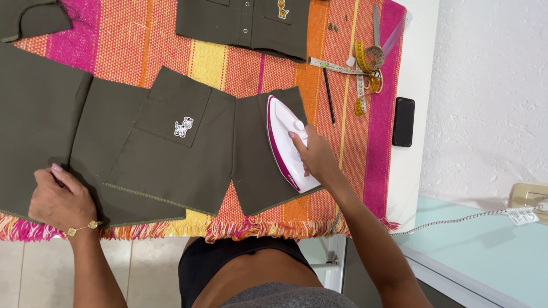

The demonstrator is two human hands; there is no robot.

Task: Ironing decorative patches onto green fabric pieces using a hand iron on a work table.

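Right hand (315,157) fingers grip iron (288,142), nose pointing away, long axis slightly tilted; left hand (60,197) presses olive fabric (171,165) flat.

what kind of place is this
Probably a home sewing or tailoring corner. Olive-green garment pieces lie on a striped woven cloth over a table, the right hand grips a white and pink iron, and a yellow measuring tape sits beside scissors.
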